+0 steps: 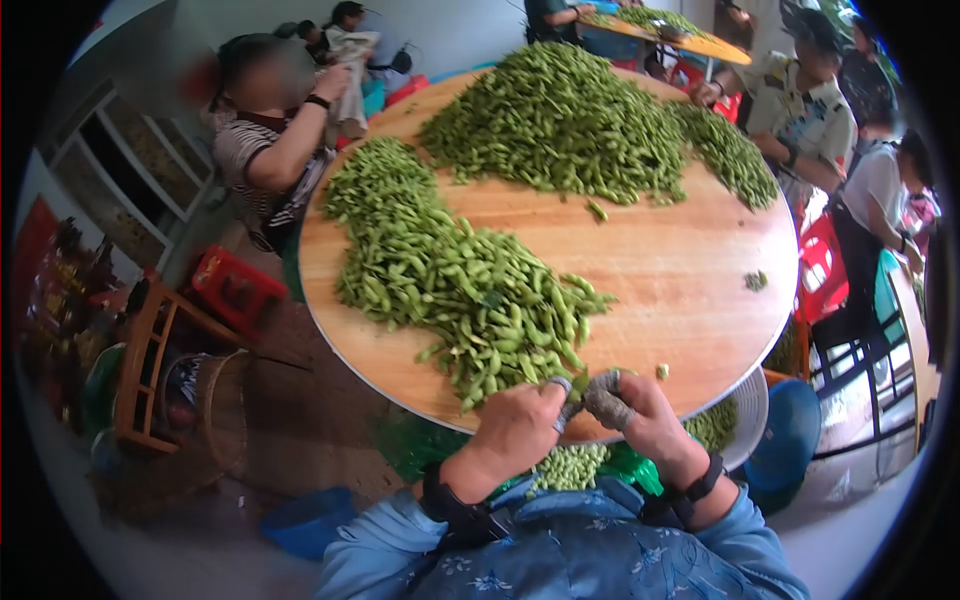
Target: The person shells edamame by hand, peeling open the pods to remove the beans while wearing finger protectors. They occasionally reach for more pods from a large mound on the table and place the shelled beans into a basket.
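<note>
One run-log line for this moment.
left hand: pinching green pod | right hand: same pod | round table: pod heaps on top | shelled beans: below near edge

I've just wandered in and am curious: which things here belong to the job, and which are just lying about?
Apparently the job's:
left hand and right hand
green pods in heaps
round table beneath them
pale beans below its near edge

Apparently lying about:
red stool, left
wooden frame near it
blue basin, lower left
</note>
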A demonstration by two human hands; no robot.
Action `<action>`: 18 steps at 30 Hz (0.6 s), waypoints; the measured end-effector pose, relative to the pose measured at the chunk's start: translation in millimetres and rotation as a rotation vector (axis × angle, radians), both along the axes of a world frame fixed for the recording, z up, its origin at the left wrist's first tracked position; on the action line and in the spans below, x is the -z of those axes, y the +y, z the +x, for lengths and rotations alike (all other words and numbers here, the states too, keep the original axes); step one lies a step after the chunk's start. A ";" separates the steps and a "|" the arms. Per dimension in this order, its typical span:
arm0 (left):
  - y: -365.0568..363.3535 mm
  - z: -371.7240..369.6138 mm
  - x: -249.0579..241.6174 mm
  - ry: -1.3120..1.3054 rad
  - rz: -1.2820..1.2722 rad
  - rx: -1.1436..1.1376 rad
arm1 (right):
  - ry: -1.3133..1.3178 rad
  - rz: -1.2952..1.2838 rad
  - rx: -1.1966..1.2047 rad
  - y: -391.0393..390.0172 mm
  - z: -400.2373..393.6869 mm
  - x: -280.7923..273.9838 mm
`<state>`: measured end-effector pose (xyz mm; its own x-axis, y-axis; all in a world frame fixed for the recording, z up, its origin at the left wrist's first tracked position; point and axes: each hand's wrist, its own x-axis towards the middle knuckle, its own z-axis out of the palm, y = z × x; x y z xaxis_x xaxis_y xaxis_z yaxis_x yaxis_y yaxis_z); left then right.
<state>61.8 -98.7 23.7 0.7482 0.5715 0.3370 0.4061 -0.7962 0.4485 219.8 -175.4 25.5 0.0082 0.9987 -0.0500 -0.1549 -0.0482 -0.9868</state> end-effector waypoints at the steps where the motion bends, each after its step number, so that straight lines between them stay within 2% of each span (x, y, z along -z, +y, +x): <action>1: 0.1 -0.5 1.0 0.009 0.001 -0.004 | -0.005 0.024 -0.014 0.2 1.2 2.2; 3: -0.6 -0.9 0.0 0.011 0.014 0.010 | -0.030 -0.073 -0.036 0.0 3.7 6.4; 15: -10.5 -0.2 3.4 0.055 0.169 0.013 | -0.131 -0.156 0.048 0.8 0.0 8.7; 17: -11.5 -0.9 6.2 0.038 0.176 0.025 | 0.047 -0.186 0.062 1.4 -1.8 14.9; 18: -11.8 -1.4 9.0 0.039 0.169 0.031 | 0.049 -0.194 0.068 0.5 -2.7 16.0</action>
<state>60.3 -110.5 14.7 0.7789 0.4858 0.3965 0.3948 -0.8712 0.2919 217.0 -174.8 9.5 0.0680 0.9676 -0.2431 -0.2114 -0.2242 -0.9513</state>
